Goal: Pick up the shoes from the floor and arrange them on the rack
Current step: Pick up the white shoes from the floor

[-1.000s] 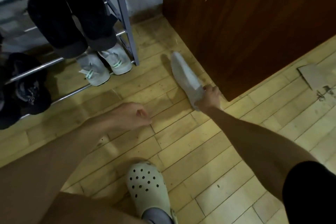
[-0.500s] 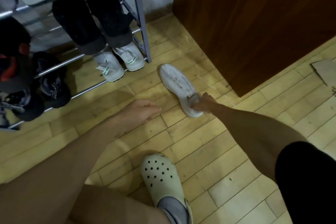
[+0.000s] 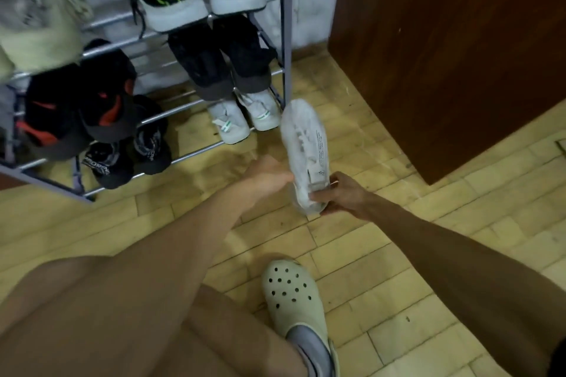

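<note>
At frame centre, white shoe (image 3: 306,150) is pinched at heel by right hand (image 3: 340,196) for racking; left hand (image 3: 269,176) is spread beside it, probably steadying.

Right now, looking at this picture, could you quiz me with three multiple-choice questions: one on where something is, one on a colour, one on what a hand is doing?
1. Where is the white pair with green marks?
A. top shelf
B. lowest rail of the rack
C. beside the clog

2. What colour is the shoe being held?
A. white
B. red
C. black

3. What is the right hand doing?
A. resting flat on the floor
B. hanging empty
C. gripping the shoe's heel end

Answers: 1 B, the pair sits at the bottom, under the black pair. 2 A, it is pale all over. 3 C, its fingers wrap the heel while the left hand reaches open beside the shoe.
</note>
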Demonstrator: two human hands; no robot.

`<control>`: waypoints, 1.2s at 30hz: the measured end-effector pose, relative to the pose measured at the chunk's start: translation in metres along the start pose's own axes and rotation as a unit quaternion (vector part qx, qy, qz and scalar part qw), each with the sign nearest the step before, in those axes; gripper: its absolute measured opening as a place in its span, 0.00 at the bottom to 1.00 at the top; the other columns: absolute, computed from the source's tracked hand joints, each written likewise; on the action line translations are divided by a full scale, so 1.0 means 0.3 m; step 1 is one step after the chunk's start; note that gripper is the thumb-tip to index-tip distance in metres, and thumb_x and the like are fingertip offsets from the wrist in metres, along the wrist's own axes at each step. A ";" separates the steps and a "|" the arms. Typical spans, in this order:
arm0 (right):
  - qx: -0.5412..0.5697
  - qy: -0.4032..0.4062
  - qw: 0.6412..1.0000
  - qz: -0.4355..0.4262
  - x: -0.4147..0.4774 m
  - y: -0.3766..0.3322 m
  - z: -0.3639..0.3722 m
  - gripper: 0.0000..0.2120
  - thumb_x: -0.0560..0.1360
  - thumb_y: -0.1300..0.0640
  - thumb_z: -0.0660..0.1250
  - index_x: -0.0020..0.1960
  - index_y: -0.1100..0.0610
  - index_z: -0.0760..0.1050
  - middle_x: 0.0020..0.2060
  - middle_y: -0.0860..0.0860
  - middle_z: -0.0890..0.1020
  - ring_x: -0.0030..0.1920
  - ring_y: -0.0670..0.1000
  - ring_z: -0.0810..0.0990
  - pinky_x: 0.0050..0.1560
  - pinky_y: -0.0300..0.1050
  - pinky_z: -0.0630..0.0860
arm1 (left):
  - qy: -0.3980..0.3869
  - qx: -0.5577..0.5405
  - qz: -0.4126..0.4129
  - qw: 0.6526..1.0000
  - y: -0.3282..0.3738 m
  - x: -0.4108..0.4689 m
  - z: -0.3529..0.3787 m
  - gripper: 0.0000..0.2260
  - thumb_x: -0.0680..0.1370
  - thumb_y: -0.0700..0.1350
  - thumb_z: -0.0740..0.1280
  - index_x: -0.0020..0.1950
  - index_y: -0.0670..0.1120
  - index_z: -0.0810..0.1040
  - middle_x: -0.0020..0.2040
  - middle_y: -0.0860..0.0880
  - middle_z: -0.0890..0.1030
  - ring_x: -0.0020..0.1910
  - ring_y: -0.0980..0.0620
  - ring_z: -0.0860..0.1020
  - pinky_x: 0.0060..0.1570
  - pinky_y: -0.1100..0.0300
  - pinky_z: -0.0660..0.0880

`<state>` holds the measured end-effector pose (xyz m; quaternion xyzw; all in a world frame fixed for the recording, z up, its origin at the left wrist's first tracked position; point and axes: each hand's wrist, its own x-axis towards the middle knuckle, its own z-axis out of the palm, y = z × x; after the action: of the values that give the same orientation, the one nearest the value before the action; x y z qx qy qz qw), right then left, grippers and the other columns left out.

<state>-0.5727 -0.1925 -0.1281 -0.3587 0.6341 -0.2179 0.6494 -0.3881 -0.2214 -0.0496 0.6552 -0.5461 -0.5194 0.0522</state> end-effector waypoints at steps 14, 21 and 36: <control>-0.084 -0.059 0.944 -0.315 -0.488 -0.599 0.420 0.15 0.70 0.60 0.76 0.54 0.53 0.78 0.49 0.49 0.83 0.49 0.52 0.83 0.48 0.51 0.83 | 0.210 -0.166 0.100 0.958 0.017 -0.656 -0.514 0.11 0.76 0.40 0.69 0.58 0.41 0.79 0.48 0.44 0.84 0.41 0.47 0.83 0.41 0.56 0.82; -0.285 -0.110 0.883 -0.357 -0.716 -0.859 0.808 0.18 0.65 0.54 0.79 0.53 0.58 0.82 0.45 0.53 0.86 0.41 0.50 0.84 0.42 0.47 0.83 | 0.308 -0.227 0.107 0.918 -0.189 -1.046 -0.745 0.11 0.77 0.36 0.67 0.59 0.39 0.78 0.47 0.44 0.83 0.35 0.53 0.83 0.33 0.61 0.81; -0.507 -0.124 0.784 -0.336 -0.771 -0.512 1.589 0.16 0.59 0.52 0.78 0.42 0.61 0.83 0.36 0.54 0.83 0.33 0.50 0.78 0.27 0.39 0.68 | 0.351 -0.257 -0.163 0.886 -1.182 -1.374 -0.608 0.19 0.78 0.54 0.64 0.62 0.42 0.76 0.54 0.46 0.78 0.49 0.48 0.77 0.52 0.54 0.73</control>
<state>-0.1024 -0.0307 0.1109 -0.8507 0.4067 -0.0234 0.3323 0.0370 0.1462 0.0651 0.8379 -0.2251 -0.3790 0.3218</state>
